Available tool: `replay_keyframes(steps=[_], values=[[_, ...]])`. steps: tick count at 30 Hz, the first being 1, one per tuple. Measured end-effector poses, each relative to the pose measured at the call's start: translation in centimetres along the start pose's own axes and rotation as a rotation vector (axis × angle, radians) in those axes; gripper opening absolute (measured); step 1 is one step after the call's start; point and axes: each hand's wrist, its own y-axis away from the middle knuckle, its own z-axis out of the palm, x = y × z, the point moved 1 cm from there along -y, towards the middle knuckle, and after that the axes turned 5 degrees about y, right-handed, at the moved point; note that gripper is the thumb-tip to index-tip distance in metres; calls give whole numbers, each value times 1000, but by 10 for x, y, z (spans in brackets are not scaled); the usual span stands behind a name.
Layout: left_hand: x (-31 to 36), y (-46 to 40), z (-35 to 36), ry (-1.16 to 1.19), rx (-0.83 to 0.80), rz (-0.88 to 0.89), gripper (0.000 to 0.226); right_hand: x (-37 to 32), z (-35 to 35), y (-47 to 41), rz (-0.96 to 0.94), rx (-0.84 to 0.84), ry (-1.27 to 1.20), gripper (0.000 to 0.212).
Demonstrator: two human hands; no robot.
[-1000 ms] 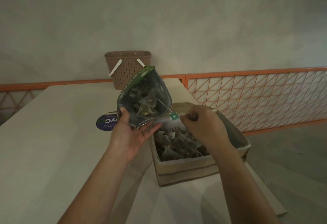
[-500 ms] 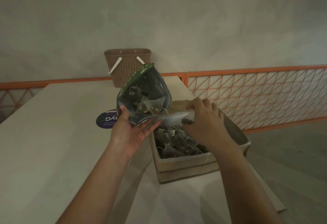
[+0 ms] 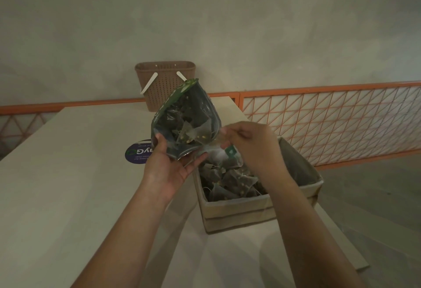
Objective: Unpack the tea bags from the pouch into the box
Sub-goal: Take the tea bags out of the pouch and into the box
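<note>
My left hand (image 3: 169,164) holds a green pouch (image 3: 185,119) by its lower edge, tilted with the open mouth towards me; several pyramid tea bags show inside it. Just right of the pouch mouth, my right hand (image 3: 250,144) pinches a tea bag (image 3: 224,158) with a green tag (image 3: 231,151), and the bag hangs over the box. The beige box (image 3: 239,210) stands on the table below my right hand, with several tea bags (image 3: 230,181) lying in it.
A pale table (image 3: 68,185) carries the box near its right edge. A round blue sticker (image 3: 137,153) lies behind my left hand. A brown perforated basket (image 3: 165,85) stands at the table's far end. An orange mesh railing (image 3: 330,119) runs along the right.
My right hand went down into the box, then rose back to the pouch mouth, and it now pinches a tea bag with a green tag. The pouch stayed in my left hand.
</note>
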Motion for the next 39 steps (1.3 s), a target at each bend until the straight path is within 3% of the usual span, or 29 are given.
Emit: replay_keyframes(steps=[7,14,16,19,20,24,28,30,35,37,39], values=[[0,-2,0,9,-5,-11,58,-8,-25,-4,17,267,-318,17],[-2,-3,-2,10,-27,-12,61,9,-30,-1,131,102,-262,17],[-2,-3,-1,9,-26,-9,62,17,-27,0,147,21,-118,15],[-1,-3,-1,13,-33,-10,61,30,-20,-2,193,-149,550,21],[-2,-3,-1,14,-35,-10,61,29,-16,0,201,-179,662,25],[-1,-2,-1,8,-41,-5,58,21,-7,6,63,-200,467,22],[-1,-2,0,-4,-42,7,54,21,-7,8,112,-501,758,30],[-1,-2,-1,-3,-41,3,57,19,-7,5,119,-449,717,31],[0,-2,0,-8,-35,10,55,-7,2,-1,-126,125,233,10],[-1,-1,1,-20,-35,19,55,-19,11,-2,-106,95,229,14],[-1,0,2,-30,-33,29,54,-25,23,-4,-7,-37,297,22]])
